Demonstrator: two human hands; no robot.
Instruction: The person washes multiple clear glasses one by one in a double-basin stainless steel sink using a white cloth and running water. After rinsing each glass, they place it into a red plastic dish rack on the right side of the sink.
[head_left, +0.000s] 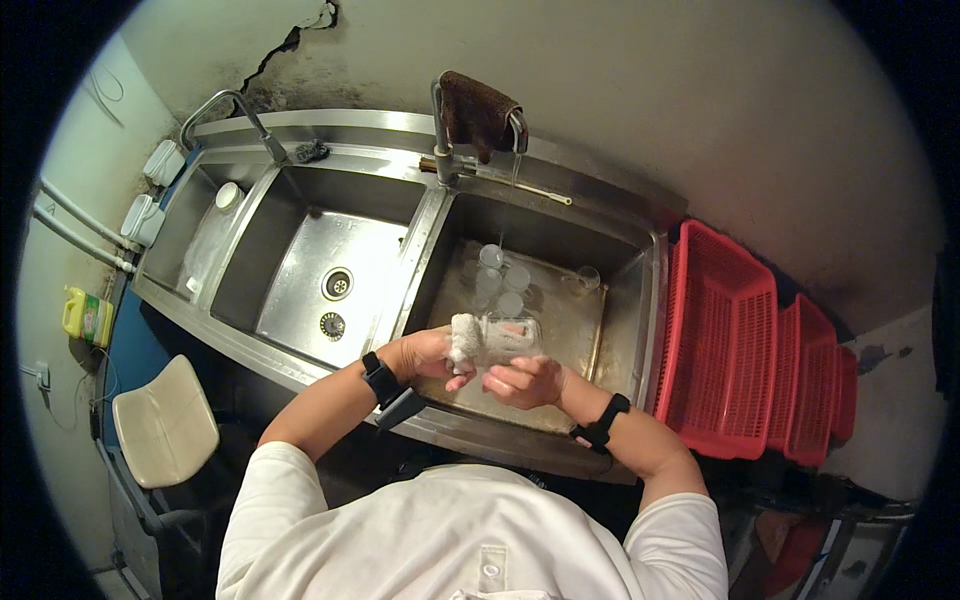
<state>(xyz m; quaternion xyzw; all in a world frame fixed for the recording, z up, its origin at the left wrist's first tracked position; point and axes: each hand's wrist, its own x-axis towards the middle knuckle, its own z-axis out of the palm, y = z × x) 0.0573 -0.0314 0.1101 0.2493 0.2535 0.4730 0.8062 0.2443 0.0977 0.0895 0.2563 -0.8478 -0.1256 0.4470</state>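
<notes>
Above the right-hand sink basin, my left hand (431, 354) grips a whitish scrubbing cloth (465, 336) against one end of a clear glass (516, 337). The glass lies on its side, and my right hand (529, 381) holds it from below with bent fingers. Several clear glasses (516, 277) stand close together on the basin floor (577, 352), just beyond my hands. Another clear glass, with what looks like a handle (587, 280), sits apart near the basin's right wall. A thin stream of water (515, 180) falls from the tap above.
A brown cloth (480, 112) hangs over the tap (444, 150). A thin rod (525, 187) lies on the rear ledge. To the left are a middle basin (300, 300) and a narrow basin holding a white container (229, 196). Red plastic baskets (720, 345) stand at the right.
</notes>
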